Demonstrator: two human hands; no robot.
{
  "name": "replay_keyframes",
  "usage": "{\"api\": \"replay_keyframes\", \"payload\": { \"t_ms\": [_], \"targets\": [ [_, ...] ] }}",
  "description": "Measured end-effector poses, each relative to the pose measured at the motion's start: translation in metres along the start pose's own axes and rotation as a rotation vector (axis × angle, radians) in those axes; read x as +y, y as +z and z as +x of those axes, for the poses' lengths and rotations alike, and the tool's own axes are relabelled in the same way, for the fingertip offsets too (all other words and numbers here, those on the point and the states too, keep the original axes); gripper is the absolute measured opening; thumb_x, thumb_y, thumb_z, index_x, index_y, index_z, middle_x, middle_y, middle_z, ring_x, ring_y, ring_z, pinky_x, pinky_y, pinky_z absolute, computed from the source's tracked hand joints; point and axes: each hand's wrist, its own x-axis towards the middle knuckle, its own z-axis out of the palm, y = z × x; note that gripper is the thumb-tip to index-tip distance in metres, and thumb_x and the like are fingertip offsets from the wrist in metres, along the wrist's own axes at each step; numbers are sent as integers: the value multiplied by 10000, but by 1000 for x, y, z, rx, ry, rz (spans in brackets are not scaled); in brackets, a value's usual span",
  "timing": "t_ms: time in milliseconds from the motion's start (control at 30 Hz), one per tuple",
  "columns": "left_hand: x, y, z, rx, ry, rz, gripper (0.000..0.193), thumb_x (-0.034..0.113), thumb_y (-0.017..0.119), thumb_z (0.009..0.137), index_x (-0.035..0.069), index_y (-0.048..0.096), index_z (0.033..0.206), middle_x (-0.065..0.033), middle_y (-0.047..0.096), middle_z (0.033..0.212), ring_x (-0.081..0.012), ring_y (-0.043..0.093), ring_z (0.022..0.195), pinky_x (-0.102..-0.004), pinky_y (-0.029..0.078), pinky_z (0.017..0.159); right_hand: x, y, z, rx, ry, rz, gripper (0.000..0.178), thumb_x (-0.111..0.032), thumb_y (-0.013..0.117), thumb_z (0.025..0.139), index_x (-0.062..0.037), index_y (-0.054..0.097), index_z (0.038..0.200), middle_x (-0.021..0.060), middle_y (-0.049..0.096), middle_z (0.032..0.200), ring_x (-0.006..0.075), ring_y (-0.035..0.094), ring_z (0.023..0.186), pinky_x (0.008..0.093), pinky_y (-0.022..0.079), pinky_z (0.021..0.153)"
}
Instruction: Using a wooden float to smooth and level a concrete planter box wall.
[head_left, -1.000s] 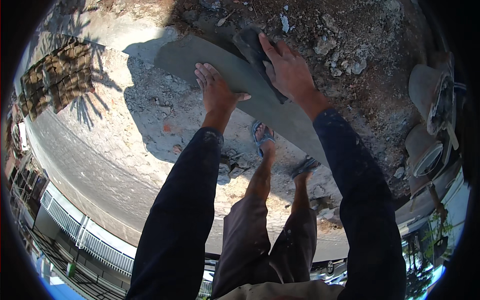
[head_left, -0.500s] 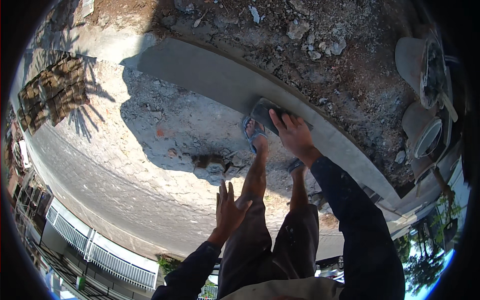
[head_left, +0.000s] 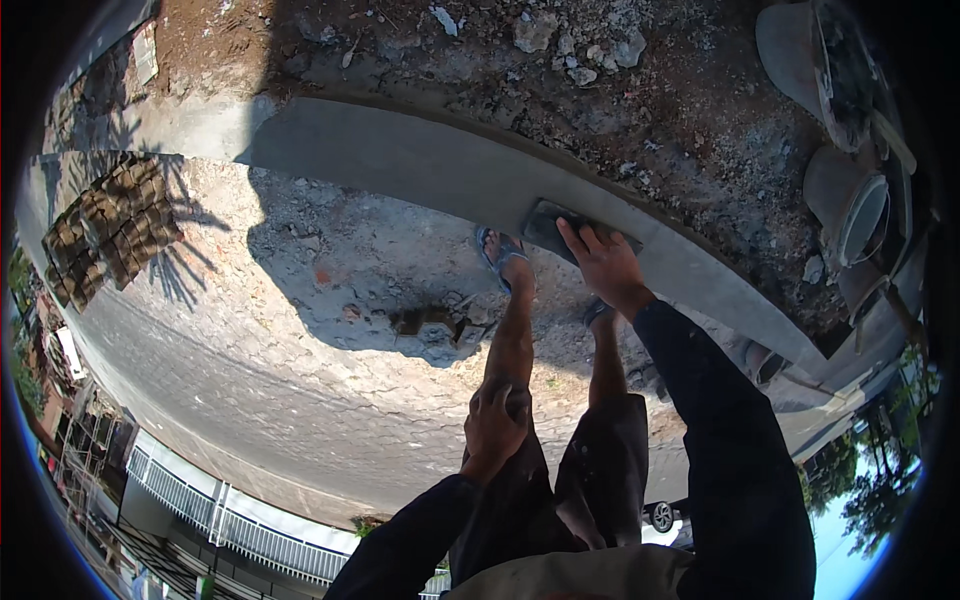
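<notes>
Over on the far left, a stack of blocks (head_left: 115, 225) sits in the sun, thin shadows beside it. From there the smooth grey concrete strip (head_left: 370, 150) sweeps across, shaded in the middle, bending nearer toward the right. Closer in, rubble (head_left: 330, 280) covers the ground. Here's my left hand (head_left: 495, 430), near me, bent fingers half open over my left knee, nothing I can see in it. Just beyond, my left foot (head_left: 512, 268) in its sandal, close to the strip. And now the float (head_left: 548, 226): dark, flat, slanting along the strip's near edge. My right hand (head_left: 608, 265) has hold of it, fingers spread across its top, thumb hidden. Far side, dirt and pale lumps (head_left: 535, 32); far right, two buckets (head_left: 785, 45).
</notes>
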Motion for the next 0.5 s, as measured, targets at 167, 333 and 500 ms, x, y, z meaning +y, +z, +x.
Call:
{"api": "replay_keyframes", "payload": {
  "t_ms": [167, 333, 500],
  "targets": [
    [6, 3, 4, 81, 51, 110, 450, 298, 662, 811, 104, 634, 1217, -137, 513, 1386, -395, 469, 1273, -495, 450, 1024, -7, -28, 49, 195, -25, 49, 633, -131, 551, 874, -120, 401, 1488, 69, 568, 1050, 213, 603, 954, 342, 436, 872],
    [13, 14, 7, 46, 55, 110, 440, 301, 660, 811, 110, 636, 1207, -136, 522, 1374, -386, 505, 1232, -488, 461, 1004, 2, -21, 107, 224, 34, 11, 649, -125, 535, 880, -117, 365, 1507, 53, 556, 1071, 202, 580, 1004, 333, 427, 874],
    [7, 14, 1, 94, 73, 159, 427, 301, 668, 806, 122, 638, 1192, -130, 524, 1370, -379, 537, 1192, -485, 473, 983, 35, 12, -70, -32, 44, -24, 643, -154, 545, 870, -113, 394, 1494, 62, 560, 1055, 206, 588, 1030, 362, 430, 899]
  ]
}}
